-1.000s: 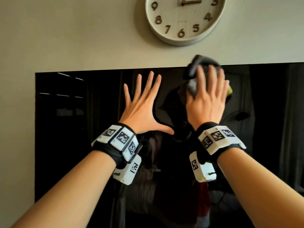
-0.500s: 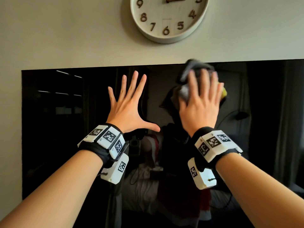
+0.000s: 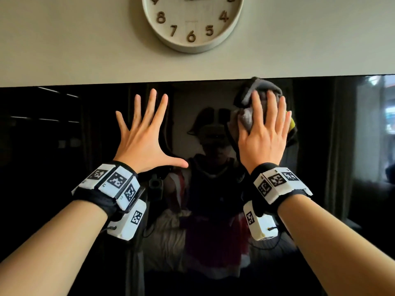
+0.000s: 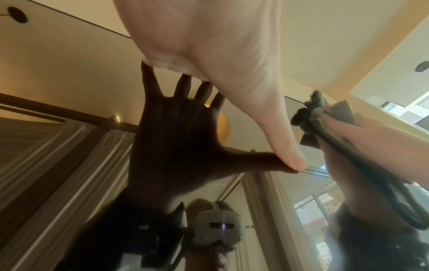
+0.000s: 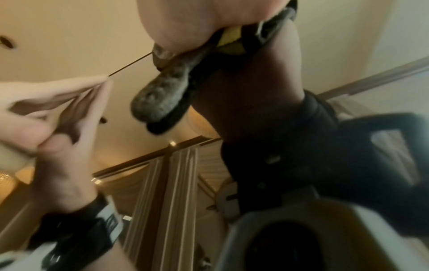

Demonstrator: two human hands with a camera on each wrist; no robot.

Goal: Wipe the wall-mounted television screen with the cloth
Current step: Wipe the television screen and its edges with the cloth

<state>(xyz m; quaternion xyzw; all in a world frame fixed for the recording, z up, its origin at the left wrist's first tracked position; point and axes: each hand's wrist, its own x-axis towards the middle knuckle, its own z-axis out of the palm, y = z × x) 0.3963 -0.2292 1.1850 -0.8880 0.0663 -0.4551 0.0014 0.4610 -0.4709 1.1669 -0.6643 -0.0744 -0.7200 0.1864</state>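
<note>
The black television screen [image 3: 53,167] fills the wall below a pale strip. My right hand [image 3: 265,135] presses a bunched grey cloth [image 3: 245,116] against the glass just under the screen's top edge. Its fingers lie nearly straight over the cloth. A yellow patch [image 3: 292,123] of the cloth shows past the little finger. My left hand [image 3: 145,135] rests flat on the screen with its fingers spread wide and holds nothing. In the left wrist view the palm [image 4: 209,45] meets its dark reflection, and the cloth [image 4: 325,113] shows at the right. The right wrist view shows the cloth [image 5: 160,99] hanging below the palm.
A round pale wall clock [image 3: 192,24] hangs above the screen, between the two hands. The glass reflects a person wearing a headset [image 3: 211,133] and a dim room. The screen runs on past the left, right and bottom of the head view.
My right hand has slid the cloth to the right along the screen's top edge, widening the gap between the hands. The left hand stays spread on the glass.
</note>
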